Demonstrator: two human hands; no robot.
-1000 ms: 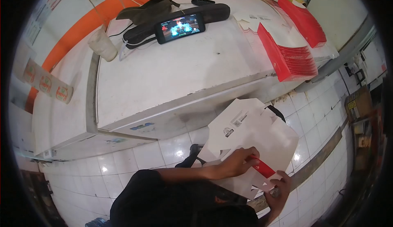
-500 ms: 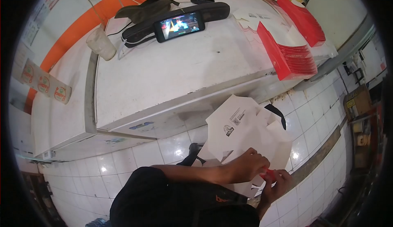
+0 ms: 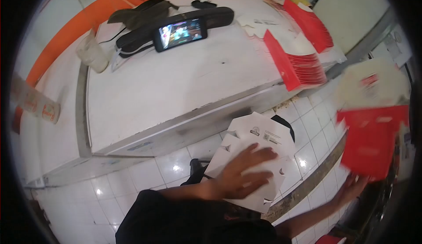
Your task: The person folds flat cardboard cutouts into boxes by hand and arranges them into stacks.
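Note:
Flat white box blanks [image 3: 259, 132] with printed logos and slots lie on my lap. Over them is my left hand [image 3: 246, 176], its fingers spread and nothing in its grasp; whether it touches the top sheet I cannot tell. Out to the right, my right hand [image 3: 355, 184] grips the lower edge of a red and white cardboard box blank [image 3: 369, 140]. This blank is blurred by motion and stands up from the fingers, red part below, whitish part above.
On the white chest freezer [image 3: 176, 85] are nested red cartons [image 3: 303, 70], a second red stack [image 3: 310, 26], a phone [image 3: 180, 33] against a black case [image 3: 220, 17], and a cloudy cup [image 3: 93, 57]. Printed paper cups [image 3: 50, 111] are at left. Tiled floor [image 3: 136, 173] lies below.
My hands have parted. The right has swung far to the right with the red and white box blank; the left has opened over the white blanks. The camera view has shifted slightly.

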